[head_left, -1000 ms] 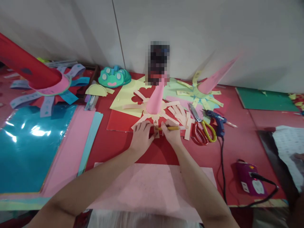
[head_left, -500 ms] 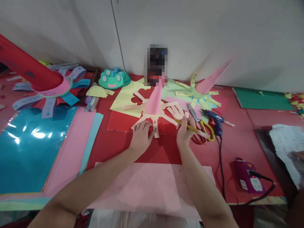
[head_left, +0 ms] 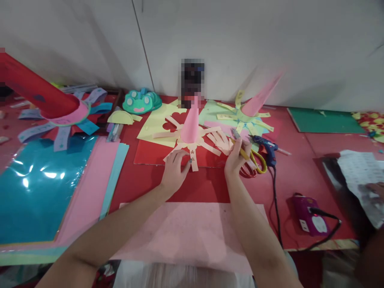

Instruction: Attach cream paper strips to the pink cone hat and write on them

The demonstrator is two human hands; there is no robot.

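Note:
A pink paper cone (head_left: 190,128) stands in the middle on a cream flower-shaped base with paper strips spread round it. The front strip (head_left: 194,160) bears brown handwritten marks. My left hand (head_left: 174,170) rests at that strip's left side, fingers bent and thumb apart, its fingertips touching the paper. To the right, my right hand (head_left: 235,160) is closed round a yellow pen (head_left: 244,154), raised off the cone's strips. Several loose cream strips (head_left: 220,141) lie just beyond it. Scissors with yellow handles (head_left: 261,162) lie beside the right hand, partly hidden.
A blue glue gun (head_left: 267,150) has its cord running to a purple power box (head_left: 312,216). Behind stands another pink cone (head_left: 259,100) with yellow strips. Left are a red tube (head_left: 39,90), frog cutouts (head_left: 141,102) and a blue sheet (head_left: 45,188). A person's hand shows at far right.
The view has shifted slightly. My right hand has turned and moved a little away from the marked strip, over the scissors. My left hand has stayed beside the strip.

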